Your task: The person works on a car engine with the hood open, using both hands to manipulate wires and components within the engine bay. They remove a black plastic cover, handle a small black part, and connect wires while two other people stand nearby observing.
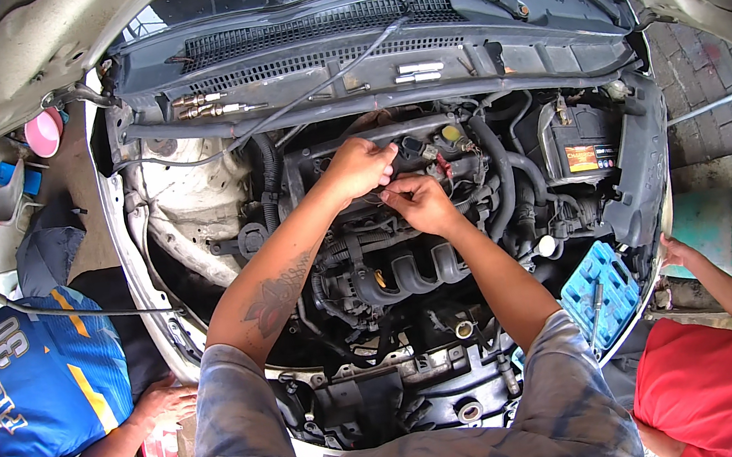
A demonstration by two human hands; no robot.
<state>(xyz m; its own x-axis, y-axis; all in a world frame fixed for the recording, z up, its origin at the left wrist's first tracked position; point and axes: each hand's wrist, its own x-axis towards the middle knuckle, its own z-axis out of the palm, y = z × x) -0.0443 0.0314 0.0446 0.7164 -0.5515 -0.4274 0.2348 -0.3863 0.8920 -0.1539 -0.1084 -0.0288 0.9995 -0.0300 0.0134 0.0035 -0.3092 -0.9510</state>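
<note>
My left hand (362,168) is closed, thumb and fingers pinched together over the top of the engine (312,167). Just below and to its right, my right hand (416,200) is also closed, its fingertips almost touching those of the left. I cannot make out what, if anything, sits between the fingers. Beside them are a black ignition-coil top (415,147), a small red part (445,165) and a yellow cap (451,133). The black curved intake manifold (409,274) lies below my hands.
Spark plugs (204,111) and silver cylinders (419,68) lie along the cowl. A battery (581,137) sits right, a blue tool case (598,290) at lower right. A person in a blue jersey (43,373) leans at left, another in red (707,359) at right. The raised hood (10,53) arches overhead.
</note>
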